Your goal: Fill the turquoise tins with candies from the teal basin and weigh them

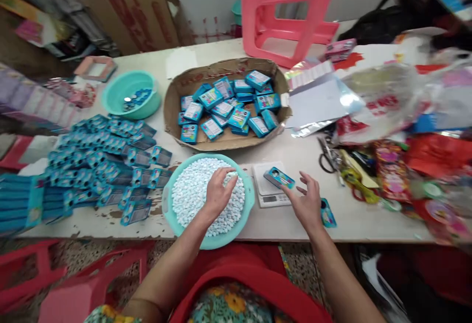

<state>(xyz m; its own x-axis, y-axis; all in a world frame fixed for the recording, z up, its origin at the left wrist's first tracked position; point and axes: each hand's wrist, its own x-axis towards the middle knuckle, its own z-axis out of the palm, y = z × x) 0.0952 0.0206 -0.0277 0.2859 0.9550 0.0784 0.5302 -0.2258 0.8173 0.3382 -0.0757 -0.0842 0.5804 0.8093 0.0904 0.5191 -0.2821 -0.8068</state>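
My left hand (220, 191) is over a turquoise basin (168, 204) of small white pieces (188, 180). Its thumb and fingers curve toward each other; whether a piece is between them is too small to tell. To the right, a small blue box (279, 177) lies tilted on a white digital scale (260, 190). My right hand (304, 197) is just right of that box, fingers spread, its thumb close to the box's end. Another blue packet (327, 214) lies on the table, partly behind my right wrist.
A cardboard tray (173, 111) holds several blue boxes. Many more boxes (106, 156) are heaped at the left, below a turquoise bowl (110, 98). Scissors (327, 158) and plastic bags (383, 102) lie right. A pink stool (254, 33) stands behind.
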